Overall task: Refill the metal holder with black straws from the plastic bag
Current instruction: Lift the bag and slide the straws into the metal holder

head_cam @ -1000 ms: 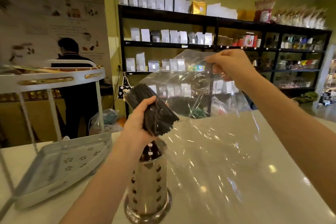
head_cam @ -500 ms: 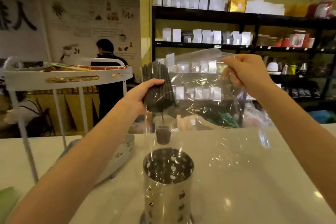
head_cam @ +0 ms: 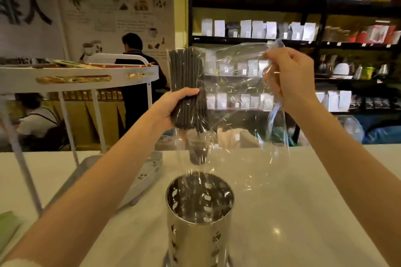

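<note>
Since a second ago the black straws (head_cam: 186, 84) have swung upright, directly above the metal holder (head_cam: 198, 212) on the near counter (head_cam: 303, 201). From the head view, the left hand (head_cam: 173, 108) is wrapped tight around the bundle through the plastic bag (head_cam: 234, 84) — the right hand (head_cam: 288, 78) pinches the bag's upper right corner.
</note>
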`<move>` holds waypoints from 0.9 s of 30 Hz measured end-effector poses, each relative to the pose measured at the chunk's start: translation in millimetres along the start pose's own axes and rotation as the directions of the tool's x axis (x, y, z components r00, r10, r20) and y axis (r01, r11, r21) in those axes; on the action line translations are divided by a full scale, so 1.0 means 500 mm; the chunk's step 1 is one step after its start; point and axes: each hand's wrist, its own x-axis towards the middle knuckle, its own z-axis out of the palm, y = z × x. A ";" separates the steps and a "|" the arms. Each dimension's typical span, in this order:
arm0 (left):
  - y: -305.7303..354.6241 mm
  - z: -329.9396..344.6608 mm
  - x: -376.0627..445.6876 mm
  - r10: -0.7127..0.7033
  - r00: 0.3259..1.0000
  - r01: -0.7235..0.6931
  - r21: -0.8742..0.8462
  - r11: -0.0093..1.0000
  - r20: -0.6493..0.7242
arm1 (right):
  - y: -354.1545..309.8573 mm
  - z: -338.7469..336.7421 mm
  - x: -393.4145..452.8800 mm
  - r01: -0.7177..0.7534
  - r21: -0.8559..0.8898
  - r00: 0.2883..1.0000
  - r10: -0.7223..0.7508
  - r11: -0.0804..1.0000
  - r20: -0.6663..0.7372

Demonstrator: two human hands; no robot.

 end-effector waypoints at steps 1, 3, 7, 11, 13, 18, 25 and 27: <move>-0.002 -0.002 -0.005 0.026 1.000 -0.026 0.004 1.000 -0.003 | 0.000 0.000 -0.005 -0.028 -0.004 0.999 0.028 1.000 0.021; -0.005 -0.005 -0.019 0.076 0.997 -0.076 0.004 0.997 -0.011 | -0.001 -0.004 -0.013 -0.119 -0.032 0.987 0.122 0.992 0.109; -0.001 -0.008 -0.050 0.160 0.987 -0.160 0.011 0.987 -0.005 | 0.003 -0.015 -0.023 -0.276 -0.287 0.866 0.367 0.917 0.340; 0.011 -0.002 -0.087 0.223 0.975 -0.223 0.032 0.974 -0.013 | 0.008 -0.012 -0.032 -0.308 -0.246 0.803 0.390 0.919 0.451; 0.013 0.003 -0.105 0.267 0.964 -0.266 0.053 0.962 -0.012 | 0.008 -0.008 -0.038 -0.293 -0.185 0.816 0.346 0.938 0.463; 0.015 0.009 -0.140 0.326 0.945 -0.326 0.020 0.945 0.010 | 0.019 0.000 -0.059 -0.255 -0.038 0.873 0.247 0.966 0.421; 0.030 0.027 -0.150 0.352 0.935 -0.354 0.045 0.934 0.044 | 0.042 0.017 -0.083 -0.284 0.086 0.900 0.235 0.955 0.366; 0.033 0.033 -0.150 0.360 0.932 -0.362 0.052 0.931 0.038 | 0.049 0.019 -0.085 -0.342 0.109 0.866 0.268 0.933 0.422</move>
